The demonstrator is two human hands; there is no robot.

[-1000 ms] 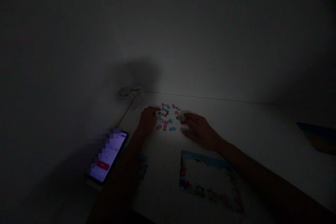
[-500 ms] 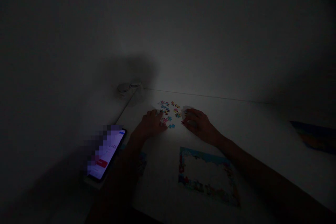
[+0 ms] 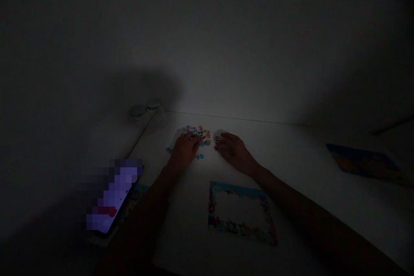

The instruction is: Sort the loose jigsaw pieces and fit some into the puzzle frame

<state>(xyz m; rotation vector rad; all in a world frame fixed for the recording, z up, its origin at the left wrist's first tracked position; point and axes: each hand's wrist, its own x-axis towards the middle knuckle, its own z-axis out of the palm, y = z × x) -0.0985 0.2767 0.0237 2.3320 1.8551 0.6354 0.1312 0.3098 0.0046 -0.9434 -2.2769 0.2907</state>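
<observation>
Jigsaw pieces in several colours lie in a loose pile on the white table. My left hand rests palm down at the pile's left side, fingers spread over some pieces and partly hiding them. A blue piece lies just left of that hand, and another blue piece sits by its thumb side. To the right of the pile, my right hand curves with fingers apart around a few pieces at its fingertips. Nearer me lies a puzzle frame board with a colourful border and pale middle.
A lit phone, partly blurred out, lies at the left over a colourful sheet. Two round-lidded containers stand at the back left corner. A blue and orange picture board lies far right. Walls close off the back; the room is dim.
Both hands have come closer to the pile, and the scattered pieces lie more tightly together. A blue piece now shows left of my left hand. The view has shifted slightly to the right.
</observation>
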